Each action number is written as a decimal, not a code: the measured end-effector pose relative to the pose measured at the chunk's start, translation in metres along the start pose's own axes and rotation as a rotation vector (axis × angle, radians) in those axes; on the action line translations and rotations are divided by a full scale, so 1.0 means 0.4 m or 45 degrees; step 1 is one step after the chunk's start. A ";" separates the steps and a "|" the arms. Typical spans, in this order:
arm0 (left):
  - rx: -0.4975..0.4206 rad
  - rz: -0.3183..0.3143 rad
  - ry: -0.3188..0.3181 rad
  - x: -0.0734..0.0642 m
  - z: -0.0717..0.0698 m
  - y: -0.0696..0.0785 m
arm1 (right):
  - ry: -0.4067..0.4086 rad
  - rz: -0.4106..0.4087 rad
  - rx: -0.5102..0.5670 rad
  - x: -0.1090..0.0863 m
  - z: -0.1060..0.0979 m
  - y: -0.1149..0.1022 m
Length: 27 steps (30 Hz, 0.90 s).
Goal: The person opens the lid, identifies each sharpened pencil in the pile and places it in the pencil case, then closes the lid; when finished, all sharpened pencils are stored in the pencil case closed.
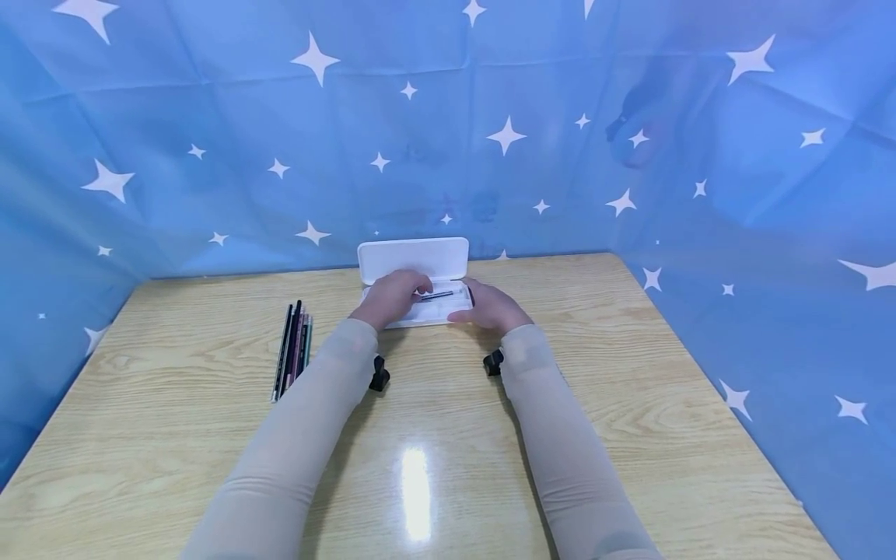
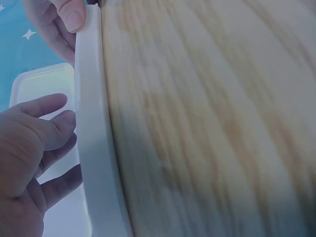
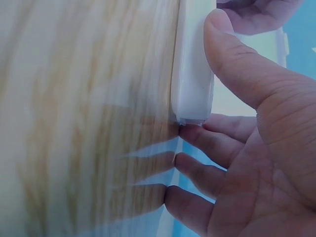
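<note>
Pale sleeves (image 1: 269, 467) of mine stretch up from the bottom edge of the head view, a small black device (image 1: 379, 375) at the inner side of each wrist. Between them a bright glare (image 1: 416, 494) marks the wooden table (image 1: 672, 404) at lower centre. Both arms end at a white case (image 1: 428, 313) in the middle of the frame, its lid (image 1: 414, 257) raised behind it. Inside, at the case's right part, lies a slim dark pen (image 1: 437, 296). With my right hand (image 1: 492, 306) I grasp the case's right end, thumb on the front wall, fingers at the short side. My left hand (image 1: 393, 299) is over the left part, fingers loosely spread with nothing visible between them; it hides much of that part from above. From both wrist views, the tall front wall blocks the inside. Left of centre, a row of dark and coloured pencils (image 1: 296, 346) lies just beside my left sleeve, which covers some of their lower ends. Blue cloth (image 1: 560, 85) with white stars fills the top and both sides.
</note>
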<state>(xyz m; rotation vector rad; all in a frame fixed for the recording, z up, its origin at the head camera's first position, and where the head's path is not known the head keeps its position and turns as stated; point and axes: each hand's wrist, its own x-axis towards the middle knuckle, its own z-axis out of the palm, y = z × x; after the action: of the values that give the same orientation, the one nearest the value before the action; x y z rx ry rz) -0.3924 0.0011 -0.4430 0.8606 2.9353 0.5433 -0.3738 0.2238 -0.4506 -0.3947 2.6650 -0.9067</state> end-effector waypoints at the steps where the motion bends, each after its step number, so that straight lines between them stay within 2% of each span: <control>1: -0.003 0.001 -0.001 -0.002 -0.003 -0.001 | -0.001 0.001 0.007 0.000 -0.001 -0.001; 12: -0.052 0.003 0.050 -0.046 -0.042 -0.027 | 0.010 0.027 0.000 -0.003 0.000 0.002; 18: -0.088 0.000 0.069 -0.080 -0.064 -0.048 | 0.004 0.009 0.015 -0.004 0.004 -0.001; 22: -0.127 -0.036 0.103 -0.109 -0.082 -0.071 | 0.011 0.003 0.021 -0.007 0.005 0.001; 27: -0.231 -0.084 0.153 -0.146 -0.110 -0.111 | 0.017 0.010 -0.002 -0.005 0.007 0.005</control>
<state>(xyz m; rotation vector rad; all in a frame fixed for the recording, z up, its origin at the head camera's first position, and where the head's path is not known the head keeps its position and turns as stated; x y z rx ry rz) -0.3716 -0.0790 -0.4205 0.7331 2.9467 0.8694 -0.3713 0.2246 -0.4536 -0.3791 2.6776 -0.9081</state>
